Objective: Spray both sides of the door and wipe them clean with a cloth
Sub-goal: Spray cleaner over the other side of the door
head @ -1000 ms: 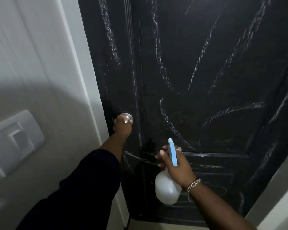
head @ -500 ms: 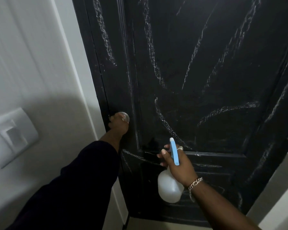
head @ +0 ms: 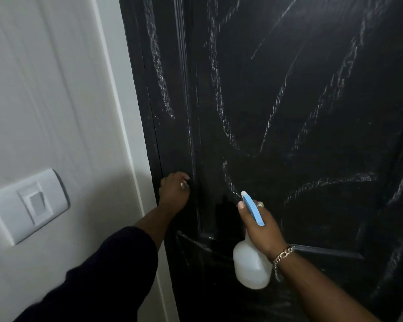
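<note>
Gripping the doorknob (head: 184, 184) left-handed (head: 172, 194); right fingers (head: 242, 206) hold an unlabelled spray bottle (head: 251, 266).

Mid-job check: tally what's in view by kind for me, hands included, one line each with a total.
Doors: 1, the black door
Door knobs: 1, the knob, gripped by the left hand
Spray bottles: 1, the spray bottle, held by the right hand
Wall switches: 1, the wall switch
Hands: 2
Cloths: 0 in view
Total: 6
</note>
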